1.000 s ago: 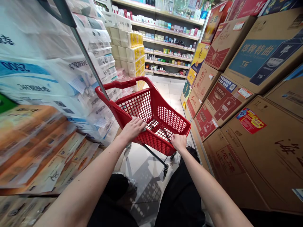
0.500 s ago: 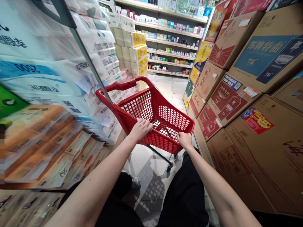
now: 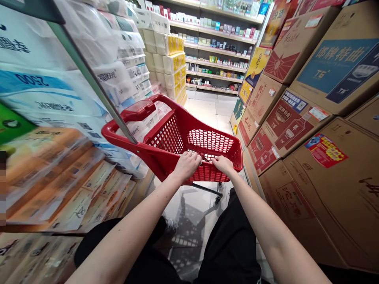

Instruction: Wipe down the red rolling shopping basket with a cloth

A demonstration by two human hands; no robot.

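Observation:
A red plastic shopping cart (image 3: pixel 166 157) with a perforated basket stands turned sideways before me. My left hand (image 3: pixel 188 165) is closed over the near rim of the basket, around the middle of that side. On the same rim, a little to the right, my right hand (image 3: pixel 222 163) also grips the edge. The fingertips of both hands curl over to the inside and are partly hidden. The cart's handle end points left, with a metal pole (image 3: pixel 91 83) rising from it to a dark grey top piece (image 3: pixel 38 10).
Wrapped tissue packs (image 3: pixel 118 79) are stacked high on the left, with orange packs (image 3: pixel 56 157) lower down. Cardboard boxes (image 3: pixel 319 189) form a wall on the right. At the aisle's far end stand shelves (image 3: pixel 219 51) of small goods. Tiled floor (image 3: pixel 204 106) runs between.
The cart has swung round, its handle end shifting left and nearer. My left hand has moved right and my right hand slightly left along with the rim, so they are closer together.

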